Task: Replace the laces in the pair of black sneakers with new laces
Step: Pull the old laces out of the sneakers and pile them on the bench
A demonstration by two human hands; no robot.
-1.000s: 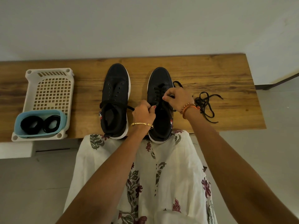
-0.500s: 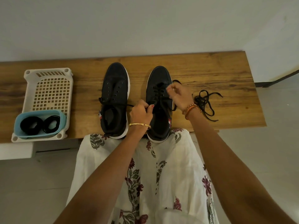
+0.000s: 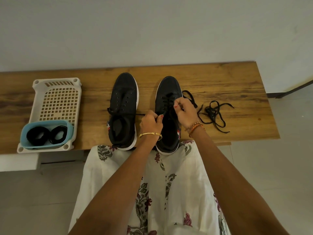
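The right hand [image 3: 184, 111] has pulled the lace [image 3: 189, 97] up the right sneaker [image 3: 167, 99].

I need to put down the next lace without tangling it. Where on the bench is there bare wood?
Bare wood lies between the basket and the left sneaker, and beyond the loose lace to the bench's right end. It is crowded around the right sneaker, where both hands work.

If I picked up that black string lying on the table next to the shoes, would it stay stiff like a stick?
Probably not. The loose lace lies in tangled loops on the table, so it would likely droop and dangle. It looks thin, so it is probably very light. A push would likely just bunch it up.
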